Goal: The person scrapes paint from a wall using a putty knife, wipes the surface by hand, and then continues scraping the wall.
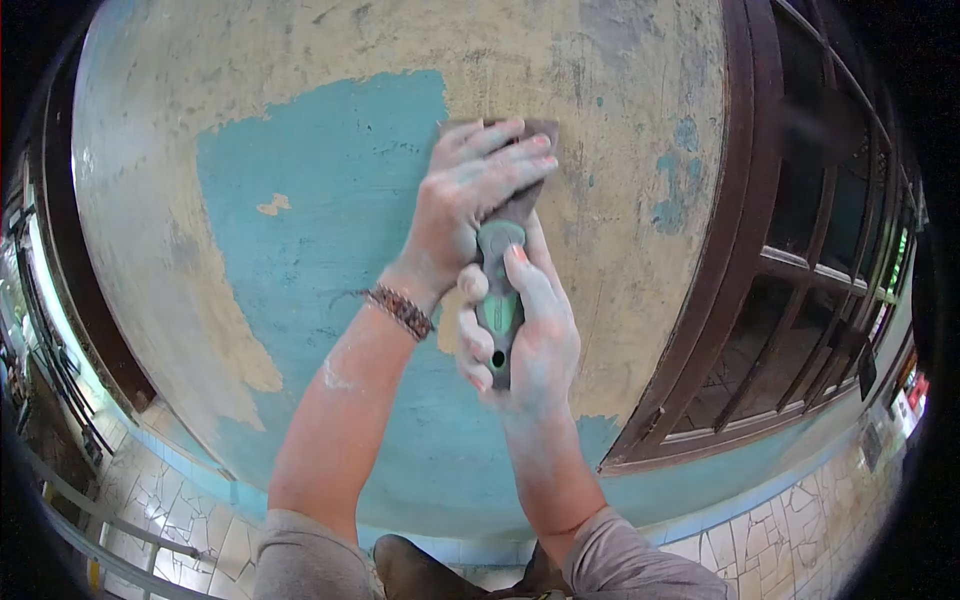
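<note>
My right hand (540, 335) is wrapped round the grey and green handle of a scraper (497, 312), thumb along the top of the grip. The wide metal blade (522, 198) lies against the wall (325, 235), its edge pointing up. Across the blade rests my left hand (462, 190), fingers stretched out flat and pressing on it. Pale dust coats both hands. Around the blade, the wall shows worn beige paint to the right and above, with a large bare turquoise patch to the left. The blade's far edge is partly hidden by my left fingers.
A brown wooden window frame (715, 270) with glass panes borders the wall on the right. A dark frame (95, 250) stands at the left. Cracked-pattern tiles (185, 505) cover the floor, and a grey metal rail (110, 530) runs at the lower left.
</note>
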`<control>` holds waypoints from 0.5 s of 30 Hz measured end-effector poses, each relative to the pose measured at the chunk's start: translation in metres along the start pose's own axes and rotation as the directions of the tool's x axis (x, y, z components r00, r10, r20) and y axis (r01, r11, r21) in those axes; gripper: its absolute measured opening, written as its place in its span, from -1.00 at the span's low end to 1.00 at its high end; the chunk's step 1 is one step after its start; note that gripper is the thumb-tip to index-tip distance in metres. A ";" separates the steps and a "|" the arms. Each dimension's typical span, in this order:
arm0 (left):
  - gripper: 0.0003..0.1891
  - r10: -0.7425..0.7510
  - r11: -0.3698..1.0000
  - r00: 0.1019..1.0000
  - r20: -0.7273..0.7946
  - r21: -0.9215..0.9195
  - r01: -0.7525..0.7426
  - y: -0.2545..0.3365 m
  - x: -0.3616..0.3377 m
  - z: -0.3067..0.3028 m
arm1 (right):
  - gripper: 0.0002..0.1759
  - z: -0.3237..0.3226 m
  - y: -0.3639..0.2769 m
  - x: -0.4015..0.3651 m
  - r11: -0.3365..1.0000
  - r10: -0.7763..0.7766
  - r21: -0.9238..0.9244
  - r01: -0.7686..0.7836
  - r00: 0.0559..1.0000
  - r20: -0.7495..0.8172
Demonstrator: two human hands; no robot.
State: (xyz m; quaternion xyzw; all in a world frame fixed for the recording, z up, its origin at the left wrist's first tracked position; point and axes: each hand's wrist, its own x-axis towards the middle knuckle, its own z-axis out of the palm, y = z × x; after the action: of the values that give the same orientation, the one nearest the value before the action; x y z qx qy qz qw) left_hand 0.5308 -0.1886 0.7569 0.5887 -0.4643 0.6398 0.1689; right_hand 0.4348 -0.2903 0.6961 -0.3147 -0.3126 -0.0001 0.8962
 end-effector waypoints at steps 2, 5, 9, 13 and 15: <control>-0.72 -0.023 1.000 1.000 -0.006 -0.007 0.023 0.004 0.004 -0.003 | -0.38 0.003 0.004 0.001 1.000 -0.022 0.012 0.023 1.000 -0.004; -0.70 -0.013 0.999 0.999 0.031 -0.048 0.015 0.008 -0.010 -0.002 | -0.41 0.000 0.011 -0.008 0.999 -0.045 0.029 0.045 0.999 -0.002; -0.70 -0.015 0.999 0.999 0.035 -0.046 0.017 0.005 0.000 -0.004 | -0.37 0.001 0.001 -0.003 0.998 -0.010 0.066 0.008 1.000 0.020; -0.69 -0.012 1.000 0.999 0.041 -0.024 0.013 0.005 -0.006 -0.003 | -0.38 0.005 0.007 -0.011 0.999 -0.032 0.039 0.034 0.999 -0.037; -0.69 0.000 0.999 0.999 0.043 -0.044 0.002 0.005 -0.007 -0.004 | -0.38 0.002 0.009 -0.009 0.998 -0.052 0.040 0.051 0.999 0.017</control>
State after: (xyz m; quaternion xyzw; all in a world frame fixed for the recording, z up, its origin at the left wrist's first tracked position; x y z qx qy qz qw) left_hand 0.5261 -0.1860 0.7489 0.5988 -0.4816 0.6163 0.1724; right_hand 0.4279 -0.2842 0.6872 -0.2889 -0.3285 -0.0142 0.8991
